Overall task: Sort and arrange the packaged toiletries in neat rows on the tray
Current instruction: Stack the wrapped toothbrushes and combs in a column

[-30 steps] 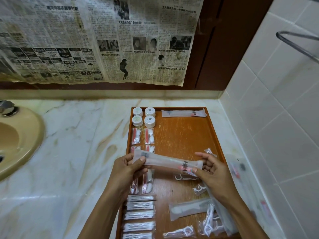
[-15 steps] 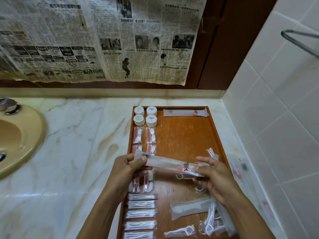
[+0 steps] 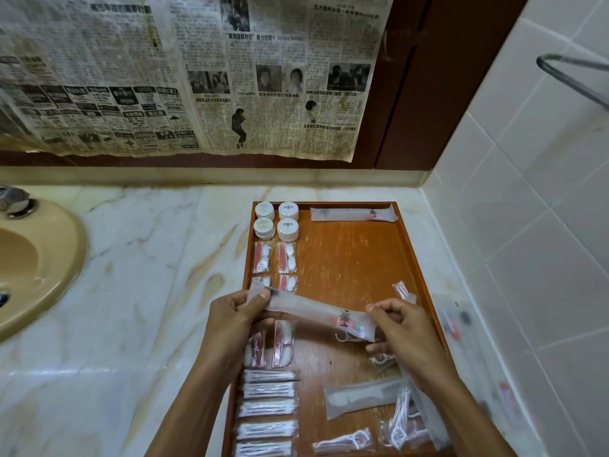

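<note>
Tray (image 3: 356, 265): reddish-brown wood grain. Countertop (image 3: 148, 258): white marble, tan veins. Basin (image 3: 39, 268): beige. Round soap packs (image 3: 288, 211): white, dark emblem.

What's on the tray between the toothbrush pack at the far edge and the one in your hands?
Bare tray wood between far toothbrush pack and held pack, head view.

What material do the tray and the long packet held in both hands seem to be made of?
The tray looks like wood with a glossy reddish-brown varnish: grain streaks and worn patches show. The long packet seems to be frosted, translucent plastic film: its contents show dimly through it.
</note>
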A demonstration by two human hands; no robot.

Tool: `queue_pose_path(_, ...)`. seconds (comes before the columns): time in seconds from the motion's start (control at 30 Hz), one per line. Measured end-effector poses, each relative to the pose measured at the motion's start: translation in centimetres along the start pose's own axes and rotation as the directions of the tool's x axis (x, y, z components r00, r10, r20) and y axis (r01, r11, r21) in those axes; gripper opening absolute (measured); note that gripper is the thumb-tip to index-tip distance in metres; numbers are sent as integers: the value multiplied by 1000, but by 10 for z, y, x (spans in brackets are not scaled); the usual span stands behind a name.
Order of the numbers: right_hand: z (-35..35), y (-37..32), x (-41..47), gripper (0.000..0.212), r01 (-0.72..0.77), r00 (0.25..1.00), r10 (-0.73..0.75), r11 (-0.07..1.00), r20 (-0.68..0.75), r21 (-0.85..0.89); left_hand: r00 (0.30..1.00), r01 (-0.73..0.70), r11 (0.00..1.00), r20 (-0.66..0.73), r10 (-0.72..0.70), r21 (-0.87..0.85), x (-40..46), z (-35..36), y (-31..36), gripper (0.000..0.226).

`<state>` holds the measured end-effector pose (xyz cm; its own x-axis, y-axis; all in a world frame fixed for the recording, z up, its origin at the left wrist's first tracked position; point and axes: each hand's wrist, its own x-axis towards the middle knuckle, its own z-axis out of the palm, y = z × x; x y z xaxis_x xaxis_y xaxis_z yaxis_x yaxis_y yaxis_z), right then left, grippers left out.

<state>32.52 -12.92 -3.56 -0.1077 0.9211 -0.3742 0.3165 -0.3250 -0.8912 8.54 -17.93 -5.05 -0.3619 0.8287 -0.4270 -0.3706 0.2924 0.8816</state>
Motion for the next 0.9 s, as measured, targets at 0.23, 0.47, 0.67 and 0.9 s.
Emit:
queue_pose_path(0.23,4,-5,-1,15,51,998,-40,951,41,-303,1000,0,999,30,-2,41,-2,-1,-5,18)
queue_pose_path(0.47,3,-4,4,12,-54,998,51,996,-34,-73,999,-33,998,30,32,51,-6,0,-3,17)
queue_pose_path(0.67,-4,1,10,7,-153,987,158,981,-34,117,999,-19,999,42,18,32,-3,-2,-6,19)
queue_pose_path(0.9,-9,2,8,22,-180,984,172,916,52,358,999,29,990,41,-23,-137,0,-2,-5,22)
